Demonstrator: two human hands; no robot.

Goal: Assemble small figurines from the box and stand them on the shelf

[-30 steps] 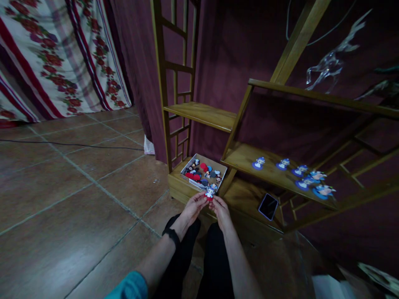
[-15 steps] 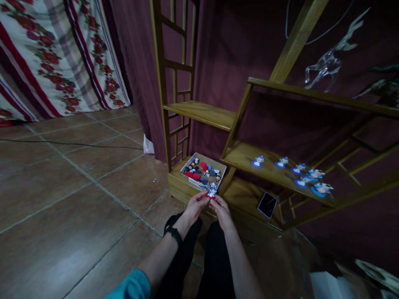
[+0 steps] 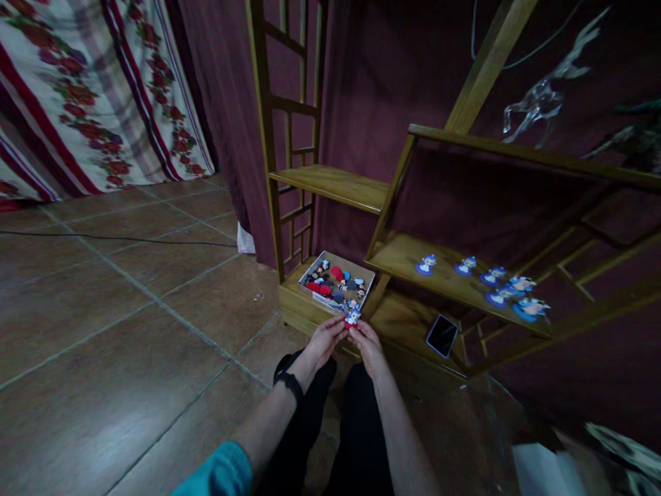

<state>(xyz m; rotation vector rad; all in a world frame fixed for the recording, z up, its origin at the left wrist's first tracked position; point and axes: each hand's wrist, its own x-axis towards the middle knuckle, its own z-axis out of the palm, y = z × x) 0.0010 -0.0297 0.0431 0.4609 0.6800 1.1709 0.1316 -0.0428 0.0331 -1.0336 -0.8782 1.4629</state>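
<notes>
Head view: left hand (image 3: 323, 340) and right hand (image 3: 368, 343) pinch a round-based figurine (image 3: 352, 317), probably smooth plastic.

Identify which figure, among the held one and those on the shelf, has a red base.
The figure held between the left hand and right hand: its base is red, while the visible bases of the shelf figures are purple or blue.
</notes>
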